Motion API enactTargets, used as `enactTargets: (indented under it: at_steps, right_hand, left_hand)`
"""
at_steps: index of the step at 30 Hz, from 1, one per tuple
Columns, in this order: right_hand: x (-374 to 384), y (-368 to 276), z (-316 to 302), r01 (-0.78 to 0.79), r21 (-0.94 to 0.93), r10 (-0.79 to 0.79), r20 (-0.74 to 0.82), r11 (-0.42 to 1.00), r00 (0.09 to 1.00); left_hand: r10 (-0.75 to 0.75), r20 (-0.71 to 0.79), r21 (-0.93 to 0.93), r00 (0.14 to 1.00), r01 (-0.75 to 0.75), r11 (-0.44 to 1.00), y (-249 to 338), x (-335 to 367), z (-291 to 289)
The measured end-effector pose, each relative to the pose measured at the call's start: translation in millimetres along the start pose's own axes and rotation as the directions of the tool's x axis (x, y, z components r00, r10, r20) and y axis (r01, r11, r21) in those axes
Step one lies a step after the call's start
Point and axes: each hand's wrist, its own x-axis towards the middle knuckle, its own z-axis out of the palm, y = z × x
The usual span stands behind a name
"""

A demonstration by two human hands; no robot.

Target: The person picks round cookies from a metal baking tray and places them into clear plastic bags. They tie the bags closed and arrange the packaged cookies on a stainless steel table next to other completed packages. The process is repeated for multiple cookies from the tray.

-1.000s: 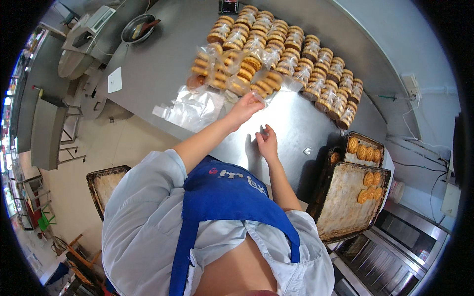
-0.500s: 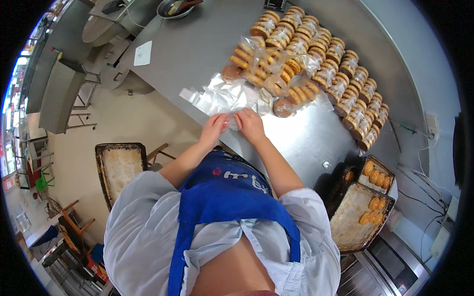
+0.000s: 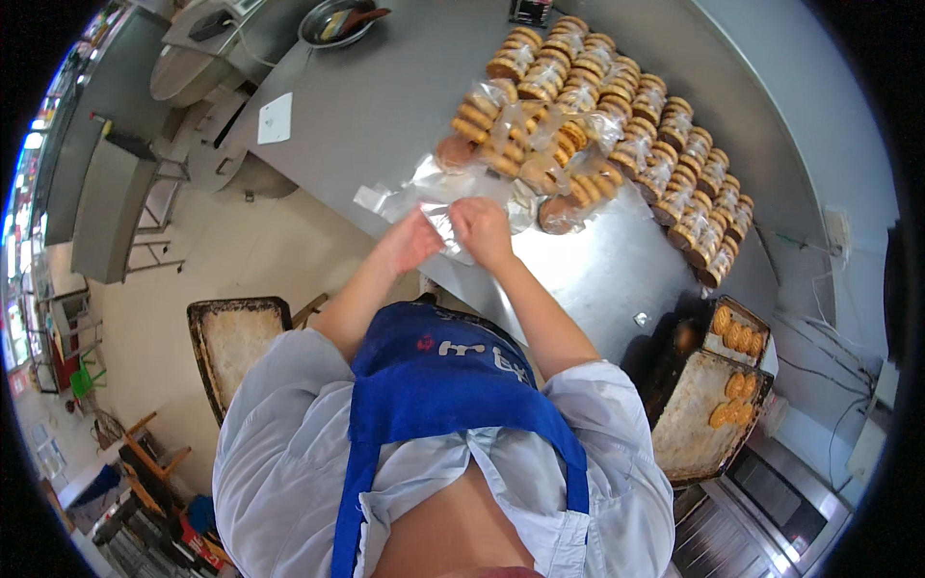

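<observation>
Between my hands, at the near edge of the metal table, is a clear plastic bag (image 3: 441, 224). My left hand (image 3: 412, 241) grips its left side, the fingers closed. My right hand (image 3: 481, 231) pinches its other side with curled fingers. Just beyond, more clear plastic bags (image 3: 385, 199) lie flat in a loose pile on the table. Past them are bagged stacks of round golden cookies (image 3: 506, 144), heaped loosely. One bagged stack lies on its side with a brown cookie end (image 3: 557, 216) facing me.
Rows of packed cookie stacks (image 3: 665, 144) fill the table's far right. A white card (image 3: 276, 118) and a dark bowl (image 3: 337, 21) with utensils sit on the metal table (image 3: 366, 106). At right, a baking tray (image 3: 689, 424) holds several cookies; another tray (image 3: 236, 337) stands left.
My hands have moved apart slightly and lifted the plastic bag, which now shows stretched between them. The view has shifted a little.
</observation>
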Motion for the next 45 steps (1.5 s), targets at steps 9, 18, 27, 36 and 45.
enactTargets:
  at_steps: [9, 18, 27, 36, 45]
  right_hand:
    - [-79.3, -78.2, -94.9, -0.114, 0.042, 0.075, 0.529, 0.993, 0.846]
    - [-58.5, -67.5, -259.4, -0.692, 0.164, 0.410, 0.703, 0.703, 0.582]
    - [-159.8, -38.1, -185.4, -0.608, 0.623, 0.484, 0.385, 0.492, 0.786]
    - [-127.6, -36.8, -195.5, -0.621, 0.757, 0.796, 0.241, 0.205, 0.556]
    - [-121.3, -70.3, -187.5, -0.646, 0.669, 0.771, 0.170, 0.368, 0.614]
  left_hand:
    - [0.131, -0.168, 0.274, 0.977, -0.081, 0.958, 43.7, 15.9, 40.7]
    - [-0.487, 0.469, 0.852, 0.737, -0.233, 0.468, -42.8, -83.1, 192.7]
    - [0.362, 0.261, 0.653, 0.895, -0.440, 0.616, -84.9, -67.8, 226.6]
    - [0.443, 0.143, 0.763, 0.885, -0.383, 0.521, -99.7, -59.6, 184.3]
    - [0.241, 0.559, 0.818, 0.794, -0.576, 0.000, -79.1, -87.3, 206.0]
